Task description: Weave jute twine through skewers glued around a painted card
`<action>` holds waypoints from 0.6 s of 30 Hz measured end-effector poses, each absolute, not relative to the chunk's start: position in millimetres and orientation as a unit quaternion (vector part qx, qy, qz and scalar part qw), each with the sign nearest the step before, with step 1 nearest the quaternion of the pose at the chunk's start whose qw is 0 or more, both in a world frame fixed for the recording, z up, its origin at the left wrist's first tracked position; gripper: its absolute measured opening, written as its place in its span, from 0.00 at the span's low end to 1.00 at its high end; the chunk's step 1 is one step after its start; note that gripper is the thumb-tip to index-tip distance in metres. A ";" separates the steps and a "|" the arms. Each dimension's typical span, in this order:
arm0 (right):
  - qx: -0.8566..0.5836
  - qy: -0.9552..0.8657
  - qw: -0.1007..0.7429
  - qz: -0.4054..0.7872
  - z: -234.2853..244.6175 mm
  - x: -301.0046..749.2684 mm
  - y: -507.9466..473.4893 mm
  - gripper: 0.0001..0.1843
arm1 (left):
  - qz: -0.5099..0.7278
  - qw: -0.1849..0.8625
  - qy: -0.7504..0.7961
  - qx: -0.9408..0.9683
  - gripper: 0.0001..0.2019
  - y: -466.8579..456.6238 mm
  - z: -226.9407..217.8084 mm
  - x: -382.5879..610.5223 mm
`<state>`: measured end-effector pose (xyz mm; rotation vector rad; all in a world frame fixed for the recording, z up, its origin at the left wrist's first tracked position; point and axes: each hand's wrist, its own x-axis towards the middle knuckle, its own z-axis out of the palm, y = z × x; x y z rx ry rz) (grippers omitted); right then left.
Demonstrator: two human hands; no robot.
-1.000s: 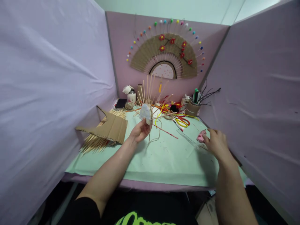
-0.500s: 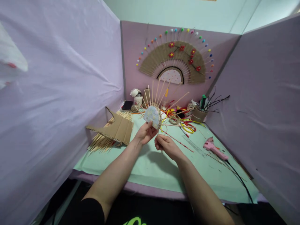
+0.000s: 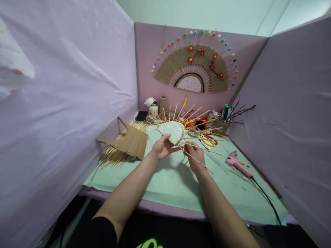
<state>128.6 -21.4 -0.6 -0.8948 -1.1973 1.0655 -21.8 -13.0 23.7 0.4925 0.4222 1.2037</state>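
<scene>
Half-disc fan base (image 3: 169, 130) with radiating sticks (image 3: 201, 131), above the worktop (image 3: 165, 184), clamped in fingers of the left hand (image 3: 163, 147), flat edge slanting down rightward; just up-left of the right hand (image 3: 195, 156), with fingers curled together, seemingly on twine (image 3: 184, 159).

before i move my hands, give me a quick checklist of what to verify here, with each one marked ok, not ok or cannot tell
1. Left hand holds the half-round piece: ok, thumb on its patterned face.
2. Right hand has a firm grip: cannot tell, what its fingertips pinch is too small to see.
3. Sticks evenly spaced: not ok, the gaps between them look uneven.
4. Glue gun clear of both hands: ok, lying on the table to the right.
5. Glue gun hot: cannot tell.
6. Cardboard clear of both hands: ok, it lies to the left.
</scene>
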 end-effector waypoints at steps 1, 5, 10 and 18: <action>-0.389 -0.514 0.607 0.465 -0.1 128.9 -21.1 0.17 | 0.552 0.777 0.199 0.228 0.11 -13.3 23.6 -21.6; -0.385 -0.489 0.599 0.504 2.4 129.9 -19.6 0.19 | 0.537 0.786 0.204 0.229 0.12 -14.1 22.9 -21.0; -0.367 -0.470 0.592 0.541 1.4 130.3 -16.9 0.21 | 0.518 0.799 0.199 0.232 0.12 -14.0 22.9 -21.1; -0.356 -0.464 0.582 0.564 -0.8 133.4 -17.0 0.19 | 0.523 0.793 0.200 0.238 0.19 -13.1 23.0 -20.3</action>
